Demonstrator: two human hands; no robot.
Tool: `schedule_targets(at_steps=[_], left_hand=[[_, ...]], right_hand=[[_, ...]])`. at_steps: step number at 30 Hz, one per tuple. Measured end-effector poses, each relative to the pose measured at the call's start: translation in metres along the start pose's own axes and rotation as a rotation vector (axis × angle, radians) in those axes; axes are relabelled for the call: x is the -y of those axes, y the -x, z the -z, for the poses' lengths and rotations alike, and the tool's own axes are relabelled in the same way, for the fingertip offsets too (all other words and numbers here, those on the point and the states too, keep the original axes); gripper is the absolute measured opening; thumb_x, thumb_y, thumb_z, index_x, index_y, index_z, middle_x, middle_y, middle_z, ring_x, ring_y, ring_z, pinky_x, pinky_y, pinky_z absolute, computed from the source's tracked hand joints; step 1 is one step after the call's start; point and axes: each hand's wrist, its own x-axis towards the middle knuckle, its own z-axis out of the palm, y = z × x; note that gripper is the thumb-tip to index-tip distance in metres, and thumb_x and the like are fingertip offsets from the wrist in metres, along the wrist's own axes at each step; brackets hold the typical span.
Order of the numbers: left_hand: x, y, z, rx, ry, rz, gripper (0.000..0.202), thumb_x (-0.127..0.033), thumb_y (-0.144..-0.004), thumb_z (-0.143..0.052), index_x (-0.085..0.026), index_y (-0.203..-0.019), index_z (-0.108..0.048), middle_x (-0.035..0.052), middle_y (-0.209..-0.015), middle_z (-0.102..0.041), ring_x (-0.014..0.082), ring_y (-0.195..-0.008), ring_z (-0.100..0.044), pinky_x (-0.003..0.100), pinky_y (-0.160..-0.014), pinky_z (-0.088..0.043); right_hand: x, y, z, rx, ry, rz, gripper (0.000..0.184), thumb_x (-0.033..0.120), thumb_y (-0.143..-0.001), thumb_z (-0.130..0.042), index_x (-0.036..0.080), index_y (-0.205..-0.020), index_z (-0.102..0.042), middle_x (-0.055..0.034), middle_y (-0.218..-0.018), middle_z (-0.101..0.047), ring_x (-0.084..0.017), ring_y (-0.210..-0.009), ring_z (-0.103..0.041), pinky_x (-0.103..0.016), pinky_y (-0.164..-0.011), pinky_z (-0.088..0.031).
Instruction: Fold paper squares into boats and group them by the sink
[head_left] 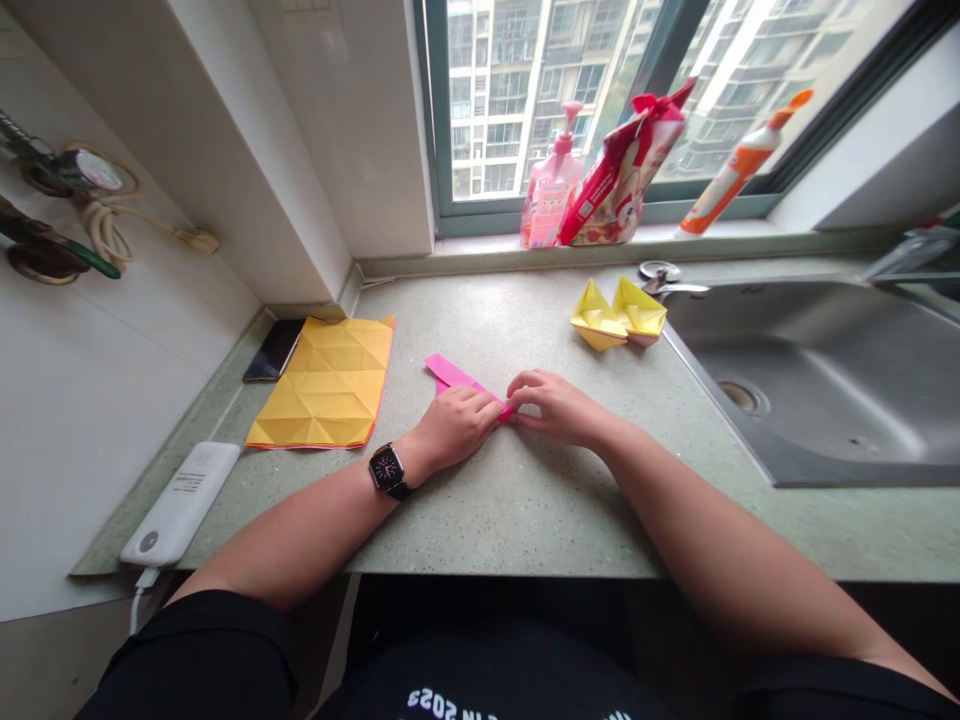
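Note:
A folded strip of pink paper (454, 374) lies slantwise on the counter between my hands. My left hand (463, 424), with a black watch on its wrist, rests over the paper and holds its middle down, fingers closed together. At the strip's near right end, my right hand (556, 408) pinches the tip between thumb and fingers. The fingertips of both hands almost meet there, and my left hand hides part of the paper. Further back on the right stand two yellow folded paper shapes (598, 318), side by side.
Creased yellow sheets (322, 385) lie at left, against a dark phone (274, 350). A white power bank (182, 505) with a cable sits by the front left edge. The steel sink (817, 370) is at right. A pink pump bottle (551, 195), red bag (626, 175) and orange bottle (731, 180) line the windowsill.

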Motion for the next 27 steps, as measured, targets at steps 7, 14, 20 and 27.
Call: schedule_targets(at_steps=[7, 14, 20, 27], left_hand=[[0.0, 0.003, 0.001, 0.037, 0.09, -0.008, 0.023, -0.02, -0.113, -0.052, -0.019, -0.129, -0.069, 0.0081, -0.115, -0.078, 0.0231, -0.101, -0.073, 0.037, -0.088, -0.057], [0.006, 0.005, 0.002, 0.029, 0.159, 0.006, 0.021, -0.022, -0.113, -0.052, -0.019, -0.12, -0.072, 0.0084, -0.114, -0.079, 0.024, -0.105, -0.073, 0.038, -0.091, -0.058], [0.012, 0.009, 0.002, 0.021, 0.218, 0.042, 0.016, -0.022, -0.11, -0.058, -0.02, -0.119, -0.071, 0.0087, -0.117, -0.078, 0.0244, -0.108, -0.073, 0.037, -0.092, -0.059], [0.017, 0.011, 0.001, 0.021, 0.295, -0.035, 0.026, -0.019, -0.111, -0.057, -0.024, -0.131, -0.074, 0.007, -0.128, -0.077, 0.0226, -0.113, -0.072, 0.038, -0.099, -0.059]], right_hand=[[-0.004, 0.003, 0.005, -0.006, -0.002, -0.014, 0.009, 0.033, -0.096, -0.08, 0.027, -0.09, -0.082, -0.0077, -0.109, -0.076, -0.024, -0.097, -0.071, -0.04, -0.091, -0.055], [-0.004, 0.003, 0.007, 0.025, 0.02, -0.047, 0.009, 0.025, -0.098, -0.074, 0.025, -0.093, -0.081, -0.0087, -0.113, -0.076, -0.026, -0.102, -0.071, -0.043, -0.095, -0.055], [0.002, -0.001, 0.004, 0.035, 0.06, -0.12, 0.01, 0.027, -0.1, -0.072, 0.024, -0.092, -0.078, -0.0101, -0.112, -0.075, -0.028, -0.105, -0.069, -0.046, -0.098, -0.054], [0.003, -0.003, -0.002, 0.016, 0.088, -0.171, 0.008, 0.029, -0.099, -0.076, 0.024, -0.092, -0.077, -0.0111, -0.115, -0.073, -0.029, -0.108, -0.067, -0.047, -0.101, -0.054]])
